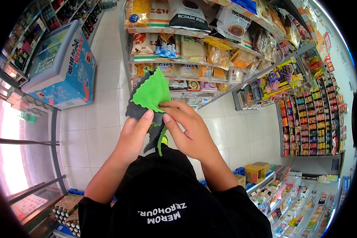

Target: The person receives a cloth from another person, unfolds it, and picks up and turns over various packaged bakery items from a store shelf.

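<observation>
A cloth point(151, 92), bright green on one side and dark grey on the other, is held up in front of my body, folded and with ragged edges. My left hand point(134, 133) grips its lower grey part from the left, thumb on top. From the right, my right hand point(186, 127) pinches the cloth's edge between thumb and fingers, close beside the left thumb. A narrow green and grey end of the cloth hangs below both hands.
Shelves of packaged bread and snacks point(194, 61) stand ahead. A blue chest freezer point(73, 71) is at the left. Racks of small packets point(309, 123) are at the right, with a goods shelf point(261, 180) at the lower right. Tiled floor point(103, 115) lies between them.
</observation>
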Demonstrator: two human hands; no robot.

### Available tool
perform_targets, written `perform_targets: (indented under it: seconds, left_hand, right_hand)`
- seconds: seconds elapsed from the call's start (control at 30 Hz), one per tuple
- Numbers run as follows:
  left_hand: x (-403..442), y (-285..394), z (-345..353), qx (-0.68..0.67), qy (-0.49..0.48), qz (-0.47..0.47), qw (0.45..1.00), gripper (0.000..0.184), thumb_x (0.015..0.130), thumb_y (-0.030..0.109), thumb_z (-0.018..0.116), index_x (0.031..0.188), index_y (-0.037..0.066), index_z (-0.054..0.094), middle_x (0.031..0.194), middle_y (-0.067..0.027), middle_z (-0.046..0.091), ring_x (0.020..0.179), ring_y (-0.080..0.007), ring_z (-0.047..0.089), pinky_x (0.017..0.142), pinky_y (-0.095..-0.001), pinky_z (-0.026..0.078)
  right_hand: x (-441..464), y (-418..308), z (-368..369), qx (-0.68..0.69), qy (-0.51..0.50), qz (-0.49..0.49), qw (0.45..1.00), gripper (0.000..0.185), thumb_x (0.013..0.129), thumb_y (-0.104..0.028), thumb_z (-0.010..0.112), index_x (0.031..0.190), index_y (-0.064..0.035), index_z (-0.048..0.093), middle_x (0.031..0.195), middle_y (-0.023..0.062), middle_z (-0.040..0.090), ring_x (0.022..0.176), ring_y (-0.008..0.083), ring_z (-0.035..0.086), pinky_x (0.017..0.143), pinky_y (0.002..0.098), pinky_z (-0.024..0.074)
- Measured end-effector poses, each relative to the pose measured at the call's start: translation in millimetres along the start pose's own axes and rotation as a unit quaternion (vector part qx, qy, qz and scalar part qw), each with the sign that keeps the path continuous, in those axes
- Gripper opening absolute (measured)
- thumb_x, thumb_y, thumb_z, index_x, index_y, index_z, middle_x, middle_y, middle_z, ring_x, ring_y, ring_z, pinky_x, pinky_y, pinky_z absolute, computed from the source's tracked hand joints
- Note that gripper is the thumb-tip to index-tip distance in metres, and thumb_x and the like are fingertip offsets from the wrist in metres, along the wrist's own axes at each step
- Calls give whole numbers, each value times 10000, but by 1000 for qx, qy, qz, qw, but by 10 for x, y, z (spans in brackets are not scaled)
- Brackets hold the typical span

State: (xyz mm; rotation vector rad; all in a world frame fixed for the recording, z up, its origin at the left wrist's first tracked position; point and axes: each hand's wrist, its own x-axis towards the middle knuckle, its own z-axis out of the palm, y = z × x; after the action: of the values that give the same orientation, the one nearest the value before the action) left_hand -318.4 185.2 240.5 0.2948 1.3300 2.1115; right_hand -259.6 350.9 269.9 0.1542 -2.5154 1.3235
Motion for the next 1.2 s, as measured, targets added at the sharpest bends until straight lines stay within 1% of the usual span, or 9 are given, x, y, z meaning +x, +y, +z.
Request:
perform_targets:
  seconds: [0.17, 0.23, 0.3, 0.4, 0.5, 0.67, 0.77, 0.9, 1.2]
  left_hand:
    - [76, -117, 82, 98, 64, 26, 993, 399, 1071, 333, 443, 1225, -10, 574, 1099, -10, 608, 1001, -64, 532, 877, -243, 442]
    - [97, -182, -77, 127, 108, -40, 985, 413, 1054, 384, 471, 1035, 2, 626, 920, 13, 600, 831, -59, 512, 727, -236, 423]
    - [110, -228, -318, 153, 145, -109, 971, 390, 1035, 387, 510, 960, 21, 622, 840, 21, 580, 745, -66, 496, 644, -243, 401]
    - [193, -252, -529, -20, 159, -55, 985, 347, 1014, 331, 537, 1068, -3, 615, 935, -12, 635, 805, -88, 571, 669, -233, 433]
    - [221, -32, -478, -62, 154, -54, 985, 355, 999, 280, 547, 1178, -23, 593, 1056, -48, 674, 892, -108, 633, 716, -226, 469]
    - [232, -147, -466, 68, 111, -79, 988, 379, 1045, 267, 481, 1278, -25, 550, 1176, -60, 635, 1039, -125, 603, 875, -258, 479]
    - [238, 16, -127, 157, 67, -68, 983, 354, 1057, 259, 465, 1270, -10, 553, 1144, -51, 634, 1023, -121, 593, 892, -277, 475]
    - [327, -124, -25, 276, 4, 18, 961, 299, 1065, 234, 447, 1198, -2, 574, 1091, -42, 640, 977, -114, 579, 860, -292, 475]
    - [502, -242, 52, 137, 41, -62, 988, 299, 1031, 228, 412, 1137, 6, 581, 1015, -42, 620, 899, -110, 570, 801, -267, 473]
  right_hand:
    - [-56, 379, 102, 163, 5, 103, 981, 233, 1024, -173, 521, 1078, 13, 651, 939, 97, 636, 856, 211, 608, 790, 321, 473]
    - [-90, 580, 152, 295, 83, 230, 924, 254, 1057, -267, 495, 1025, -45, 613, 885, -21, 582, 803, 52, 512, 689, 225, 424]
    - [-89, 640, 137, 394, 193, 284, 853, 228, 1043, -298, 528, 1026, -77, 583, 925, -23, 606, 793, 48, 530, 663, 209, 425]
    - [-62, 729, -17, 466, 237, 347, 779, 272, 1027, -301, 554, 1163, -65, 570, 1069, 30, 658, 951, 137, 647, 803, 288, 524]
    - [-21, 707, -47, 455, 236, 385, 767, 258, 993, -321, 620, 1074, -83, 559, 980, -12, 642, 787, 65, 582, 640, 221, 451]
    - [-45, 794, 228, 287, 224, 165, 916, 226, 987, -202, 637, 1111, -35, 549, 806, -54, 540, 694, 10, 453, 590, 203, 378]
    - [7, 429, 301, 70, 187, 58, 978, 270, 934, -72, 629, 1200, -24, 610, 819, 83, 590, 752, 196, 581, 723, 313, 472]
    - [43, 414, 275, -87, 158, -97, 979, 349, 867, 25, 625, 1214, -13, 636, 875, 156, 612, 848, 327, 609, 823, 412, 492]
    - [-56, 514, 126, -48, 120, -71, 989, 396, 803, -5, 684, 1198, -33, 663, 1035, 128, 565, 947, 317, 563, 802, 389, 471]
